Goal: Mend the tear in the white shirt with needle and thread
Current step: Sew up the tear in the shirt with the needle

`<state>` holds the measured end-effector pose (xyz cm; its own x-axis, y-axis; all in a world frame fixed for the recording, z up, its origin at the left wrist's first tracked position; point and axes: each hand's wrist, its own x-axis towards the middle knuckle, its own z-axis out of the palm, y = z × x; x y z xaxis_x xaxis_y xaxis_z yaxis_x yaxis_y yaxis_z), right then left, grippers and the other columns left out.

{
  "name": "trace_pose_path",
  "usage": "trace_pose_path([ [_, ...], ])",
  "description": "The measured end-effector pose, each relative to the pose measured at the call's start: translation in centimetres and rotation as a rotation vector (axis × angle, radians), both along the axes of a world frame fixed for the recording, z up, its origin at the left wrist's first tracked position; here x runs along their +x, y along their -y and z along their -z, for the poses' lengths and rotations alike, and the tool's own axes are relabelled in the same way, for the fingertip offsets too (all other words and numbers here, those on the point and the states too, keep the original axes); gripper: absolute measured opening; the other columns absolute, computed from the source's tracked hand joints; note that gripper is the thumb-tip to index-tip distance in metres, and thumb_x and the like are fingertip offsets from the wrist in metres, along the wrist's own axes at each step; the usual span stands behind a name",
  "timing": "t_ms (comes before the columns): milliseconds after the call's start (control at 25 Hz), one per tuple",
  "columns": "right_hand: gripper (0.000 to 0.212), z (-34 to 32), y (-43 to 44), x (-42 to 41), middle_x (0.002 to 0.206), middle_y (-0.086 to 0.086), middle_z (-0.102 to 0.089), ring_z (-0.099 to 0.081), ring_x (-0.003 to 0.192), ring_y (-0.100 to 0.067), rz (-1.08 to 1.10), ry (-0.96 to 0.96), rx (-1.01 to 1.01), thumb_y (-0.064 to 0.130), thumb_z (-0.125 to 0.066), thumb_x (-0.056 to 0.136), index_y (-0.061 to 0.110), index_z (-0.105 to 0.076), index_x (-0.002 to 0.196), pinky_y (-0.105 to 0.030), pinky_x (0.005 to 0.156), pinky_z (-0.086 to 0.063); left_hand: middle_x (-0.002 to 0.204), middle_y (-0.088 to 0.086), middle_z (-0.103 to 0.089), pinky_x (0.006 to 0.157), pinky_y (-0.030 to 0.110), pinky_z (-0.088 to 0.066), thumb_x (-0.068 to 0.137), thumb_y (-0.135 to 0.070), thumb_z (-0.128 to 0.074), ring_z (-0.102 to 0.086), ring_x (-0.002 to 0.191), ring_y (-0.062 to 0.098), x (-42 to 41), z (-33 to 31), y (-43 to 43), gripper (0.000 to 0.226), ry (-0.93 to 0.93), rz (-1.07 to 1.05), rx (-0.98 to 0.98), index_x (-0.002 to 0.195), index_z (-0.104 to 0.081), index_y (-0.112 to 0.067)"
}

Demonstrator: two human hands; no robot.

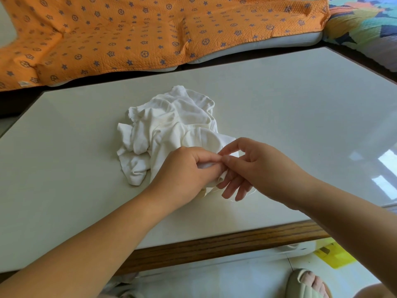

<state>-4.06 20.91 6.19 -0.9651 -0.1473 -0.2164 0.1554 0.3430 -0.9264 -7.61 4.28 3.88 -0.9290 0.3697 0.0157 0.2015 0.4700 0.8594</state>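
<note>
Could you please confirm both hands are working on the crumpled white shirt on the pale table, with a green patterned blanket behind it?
No: the head view shows the quilted patterned blanket is orange, not green. The left hand and right hand work on the crumpled white shirt on the pale table.

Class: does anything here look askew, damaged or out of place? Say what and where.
The white fabric shirt lies crumpled in a heap on the pale glossy table, not spread flat. No tear shows; the left hand and right hand pinch one fold at its near edge.

Left hand [184,168], right hand [255,166] on crumpled white shirt [171,125], table [279,93]
</note>
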Motion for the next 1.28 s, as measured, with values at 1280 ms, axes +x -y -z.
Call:
trace_pose_path([
  [1280,0.007,0.6,-3.2,-3.7,0.072,0.007,-0.072,-0.066,0.065,-0.002,0.039,-0.363,0.423,0.019,-0.051,0.098,0.020,-0.056,0.093,-0.017,0.063,-0.050,0.100,-0.015,-0.076,0.094,0.019,-0.050,0.088,-0.021,-0.071,-0.067,0.101,-0.003,-1.4,-0.7,2.0,0.012,0.363,0.122,0.011,0.094,-0.078,-0.028],
])
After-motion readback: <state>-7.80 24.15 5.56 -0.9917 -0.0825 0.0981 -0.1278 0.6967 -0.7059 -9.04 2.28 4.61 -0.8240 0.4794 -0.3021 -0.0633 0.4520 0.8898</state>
